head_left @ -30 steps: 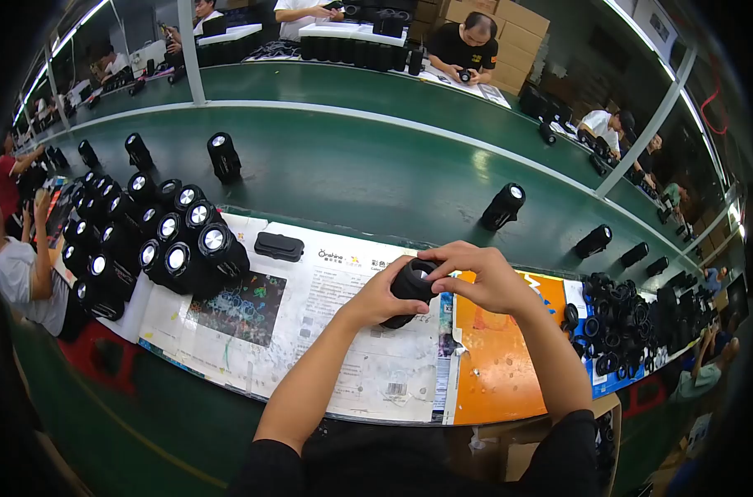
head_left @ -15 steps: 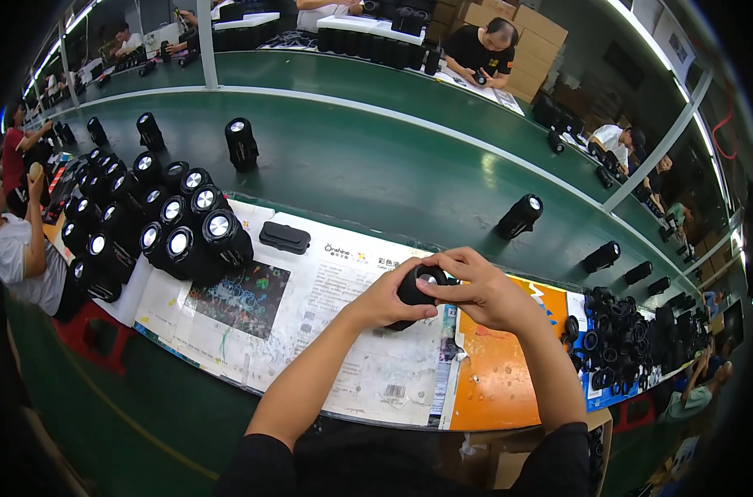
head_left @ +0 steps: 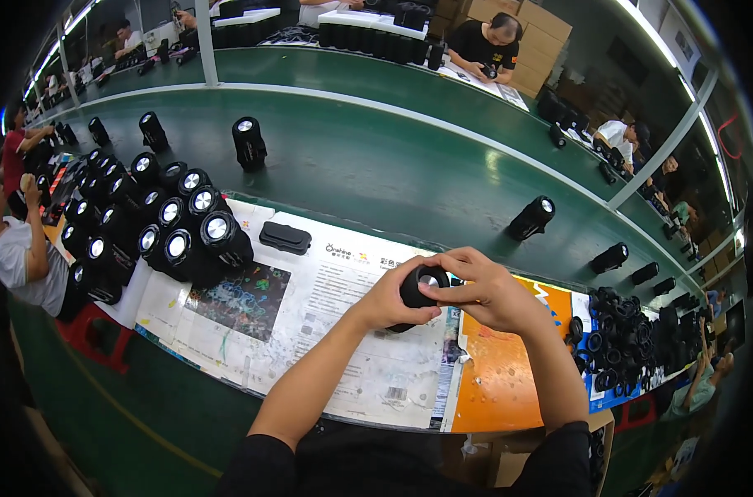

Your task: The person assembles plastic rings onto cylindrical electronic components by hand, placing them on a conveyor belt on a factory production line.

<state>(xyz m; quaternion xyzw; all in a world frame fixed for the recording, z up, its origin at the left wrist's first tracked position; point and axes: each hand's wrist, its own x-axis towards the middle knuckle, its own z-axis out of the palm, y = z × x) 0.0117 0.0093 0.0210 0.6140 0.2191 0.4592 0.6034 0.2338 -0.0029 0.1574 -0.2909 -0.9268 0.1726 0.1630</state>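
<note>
A black cylindrical speaker (head_left: 412,290) stands on the white paper-covered bench in front of me, its round silver end facing up. My left hand (head_left: 390,300) is wrapped round its left side, with the thumb across the near side. My right hand (head_left: 491,294) grips the top rim from the right, its thumb and fingers bent over the edge. Both palms partly hide the speaker's body. Left of the hands lies a flat, oblong black part (head_left: 285,238) on the paper.
Several similar speakers (head_left: 178,242) crowd the bench's left end. A heap of black rings (head_left: 615,341) lies on the right, past an orange sheet (head_left: 497,373). More speakers (head_left: 531,218) stand along the green conveyor (head_left: 376,186) beyond the bench. Co-workers sit across it and to the left.
Both hands stay on the speaker, with only a slight shift of the fingers at its rim. Speakers on the green conveyor appear a little farther right.
</note>
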